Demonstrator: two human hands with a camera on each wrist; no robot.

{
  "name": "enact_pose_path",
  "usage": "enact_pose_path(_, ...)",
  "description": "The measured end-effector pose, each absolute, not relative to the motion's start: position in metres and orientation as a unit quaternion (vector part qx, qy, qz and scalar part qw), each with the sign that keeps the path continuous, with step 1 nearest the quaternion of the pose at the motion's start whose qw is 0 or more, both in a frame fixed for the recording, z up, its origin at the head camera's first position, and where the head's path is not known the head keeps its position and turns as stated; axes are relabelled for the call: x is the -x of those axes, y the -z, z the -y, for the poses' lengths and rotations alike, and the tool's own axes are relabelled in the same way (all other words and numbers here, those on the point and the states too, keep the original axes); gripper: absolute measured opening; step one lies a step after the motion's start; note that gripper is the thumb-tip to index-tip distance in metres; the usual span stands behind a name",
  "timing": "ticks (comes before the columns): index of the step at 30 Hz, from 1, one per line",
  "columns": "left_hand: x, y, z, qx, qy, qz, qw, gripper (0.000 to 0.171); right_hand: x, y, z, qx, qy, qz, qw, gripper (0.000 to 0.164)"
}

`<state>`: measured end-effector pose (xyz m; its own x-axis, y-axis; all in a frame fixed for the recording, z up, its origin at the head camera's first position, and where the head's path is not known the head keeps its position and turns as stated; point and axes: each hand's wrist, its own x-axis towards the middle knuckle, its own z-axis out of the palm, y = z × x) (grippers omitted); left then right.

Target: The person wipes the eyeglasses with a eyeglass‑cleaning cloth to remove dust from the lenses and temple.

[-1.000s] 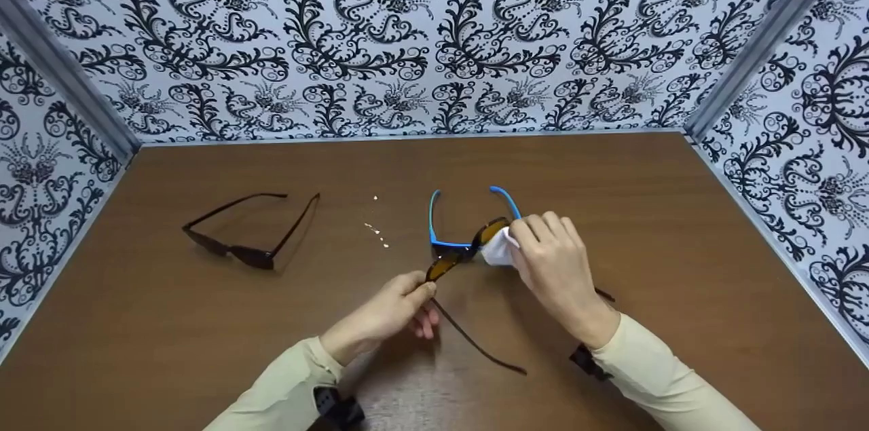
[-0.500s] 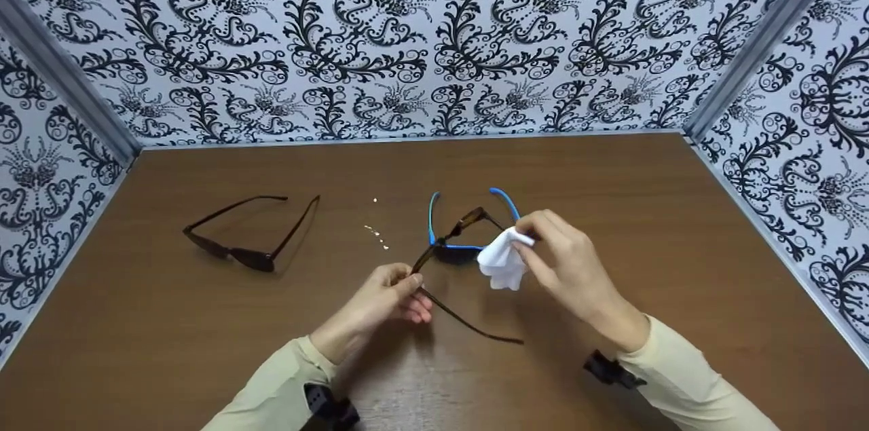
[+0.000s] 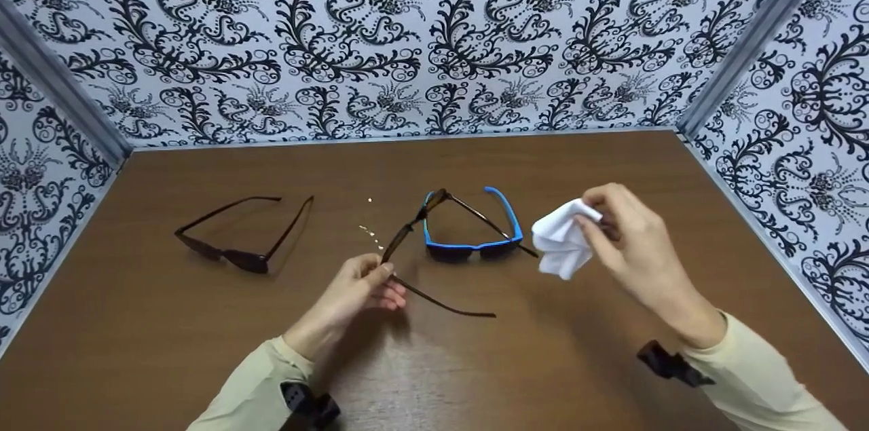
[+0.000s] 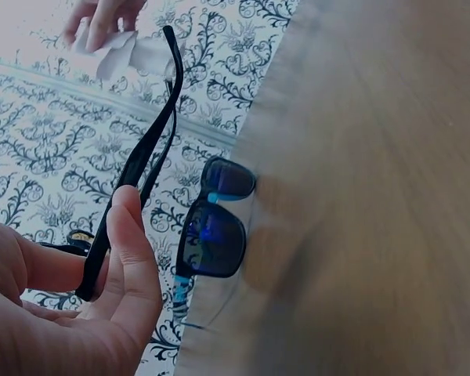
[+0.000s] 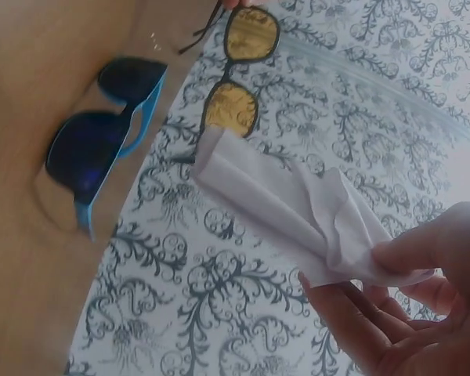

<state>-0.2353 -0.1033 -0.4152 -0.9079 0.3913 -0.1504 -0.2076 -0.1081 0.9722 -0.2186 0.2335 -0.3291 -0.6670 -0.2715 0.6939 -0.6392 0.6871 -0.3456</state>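
Note:
In the head view my left hand (image 3: 356, 292) pinches a dark brown pair of sunglasses (image 3: 399, 242) by one end of the frame, thumb on top. Both temples are unfolded, and the frame is tilted above the table. Its amber lenses (image 5: 231, 108) show in the right wrist view. My right hand (image 3: 641, 251) pinches a folded white cloth (image 3: 562, 238) between thumb and fingers, apart from the sunglasses. Behind the held pair, blue-framed sunglasses (image 3: 472, 249) with dark lenses rest on the table, temples pointing away. A held temple crosses over them in view.
Black sunglasses (image 3: 232, 256) with unfolded temples lie at the left on the brown table (image 3: 584, 377). Small pale flecks (image 3: 367, 231) are scattered near the middle. Patterned panels (image 3: 353, 44) enclose the back and sides.
The cloth has come off the amber lens and moved right with my right hand. My left hand has shifted left, turning the sunglasses more edge-on. The blue and black pairs stay put.

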Motion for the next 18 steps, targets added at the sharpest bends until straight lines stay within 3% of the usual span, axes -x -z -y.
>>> enact_pose_path(6,0.236,0.409,0.110,-0.080,-0.735,-0.645,0.193,0.011,0.222,0.333,-0.241,-0.247,-0.273,0.875,0.316,0.026)
enact_pose_path(18,0.232,0.403,0.105,-0.110,-0.728,-0.633,0.238,0.009,0.230,0.366,-0.224,-0.286,-0.354,0.872,0.181,0.023)
